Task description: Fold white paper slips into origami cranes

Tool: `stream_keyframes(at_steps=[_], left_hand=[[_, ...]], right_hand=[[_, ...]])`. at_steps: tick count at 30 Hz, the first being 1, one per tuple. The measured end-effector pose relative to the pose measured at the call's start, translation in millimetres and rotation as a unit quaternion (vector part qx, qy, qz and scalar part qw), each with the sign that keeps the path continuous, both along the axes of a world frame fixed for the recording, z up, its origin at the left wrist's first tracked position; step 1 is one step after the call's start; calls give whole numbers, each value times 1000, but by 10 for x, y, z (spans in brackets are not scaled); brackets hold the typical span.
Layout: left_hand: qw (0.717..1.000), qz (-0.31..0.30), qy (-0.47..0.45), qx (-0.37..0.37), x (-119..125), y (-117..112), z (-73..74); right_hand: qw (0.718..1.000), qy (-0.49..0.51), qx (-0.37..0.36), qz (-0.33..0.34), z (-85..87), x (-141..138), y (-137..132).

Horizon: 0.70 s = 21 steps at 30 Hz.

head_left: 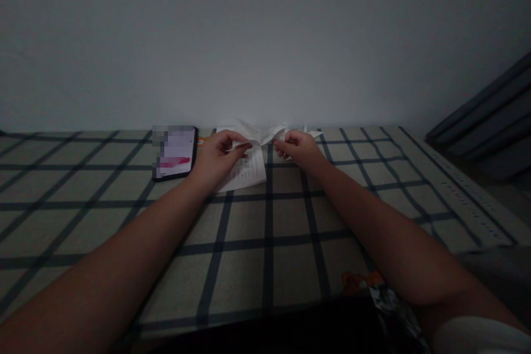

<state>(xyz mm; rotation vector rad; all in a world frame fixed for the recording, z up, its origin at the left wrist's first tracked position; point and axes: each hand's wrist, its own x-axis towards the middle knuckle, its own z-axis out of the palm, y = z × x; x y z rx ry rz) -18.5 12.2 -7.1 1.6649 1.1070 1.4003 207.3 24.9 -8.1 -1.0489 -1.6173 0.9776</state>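
Note:
Both arms reach forward over a checked cloth (265,221) toward the wall. My left hand (218,156) is closed in a pinch on the left part of a crumpled white paper (259,134). My right hand (299,149) is closed in a pinch on the right part of the same paper. The paper is lifted and creased between the two hands. A printed white sheet (249,172) lies flat on the cloth just under and between the hands.
A phone (176,153) with a lit screen lies to the left of my left hand. A plain wall stands right behind the hands. A crumpled orange and silver wrapper (373,287) lies near my right elbow. Dark slats (489,116) stand at the right.

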Motion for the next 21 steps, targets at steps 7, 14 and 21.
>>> stream_keyframes(at_steps=[7,14,21], left_hand=[[997,22,74,9,-30,-28,14],[998,44,43,8,-23,11,-1],[990,2,129,55,-40,5,9]], right_hand=[[998,-52,30,-15,-18,-4,0],[993,-37,55,100,-15,14,28],[995,97,38,-1,71,97,91]])
